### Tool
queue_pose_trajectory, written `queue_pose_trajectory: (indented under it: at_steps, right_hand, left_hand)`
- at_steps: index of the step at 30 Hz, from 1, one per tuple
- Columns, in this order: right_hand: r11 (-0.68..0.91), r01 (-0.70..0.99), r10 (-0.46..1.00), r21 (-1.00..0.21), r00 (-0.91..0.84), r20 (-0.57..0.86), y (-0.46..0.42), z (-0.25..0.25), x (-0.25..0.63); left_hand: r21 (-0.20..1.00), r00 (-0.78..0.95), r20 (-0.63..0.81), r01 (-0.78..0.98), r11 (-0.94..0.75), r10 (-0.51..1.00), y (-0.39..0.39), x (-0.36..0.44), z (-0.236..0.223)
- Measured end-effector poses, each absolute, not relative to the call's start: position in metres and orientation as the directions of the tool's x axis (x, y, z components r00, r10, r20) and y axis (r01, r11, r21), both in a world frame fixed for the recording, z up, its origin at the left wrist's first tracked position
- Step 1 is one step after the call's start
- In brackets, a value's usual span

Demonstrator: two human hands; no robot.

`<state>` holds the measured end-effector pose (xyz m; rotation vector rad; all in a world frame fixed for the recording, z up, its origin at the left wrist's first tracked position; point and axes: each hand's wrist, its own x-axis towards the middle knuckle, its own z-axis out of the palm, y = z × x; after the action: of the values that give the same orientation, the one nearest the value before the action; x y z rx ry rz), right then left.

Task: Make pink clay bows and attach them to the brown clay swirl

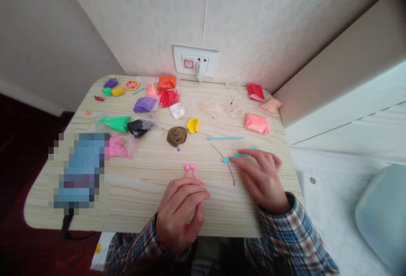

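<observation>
My right hand [261,176] holds a small turquoise plastic clay knife [225,160] between its fingertips, its handle reaching out past the fingers. The flat blade rests across a thin purple clay strand [231,172] on the table. The strand runs from upper left to lower right, passing under the blade. Nearer to me on the left, my left hand [184,210] hovers at the table's front with its fingers outstretched and thumb apart, holding nothing. Just beyond its fingertips lies a pink clay bow [190,168] with two trailing tails, the lower ends close to the fingers.
A second turquoise tool [226,138] lies beyond the strand. Further back are a brown clay rose [176,136], a yellow clay piece [193,125], several bags of coloured clay [146,104] and small clay fruits [110,83]. A blurred-out device [83,168] with a cable occupies the left.
</observation>
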<state>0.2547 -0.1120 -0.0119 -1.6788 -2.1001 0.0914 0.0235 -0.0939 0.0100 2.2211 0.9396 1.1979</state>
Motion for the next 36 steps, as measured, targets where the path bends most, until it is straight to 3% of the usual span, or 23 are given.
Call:
queue_pose_trajectory:
  at_steps: [36]
  right_hand:
    - [0.29,0.925,0.919,-0.243,-0.199,0.34,-0.1125,-0.0097,0.252]
  left_hand:
    - [0.659,0.386,0.542,0.356,-0.662,0.747,-0.094,0.0239,0.0124]
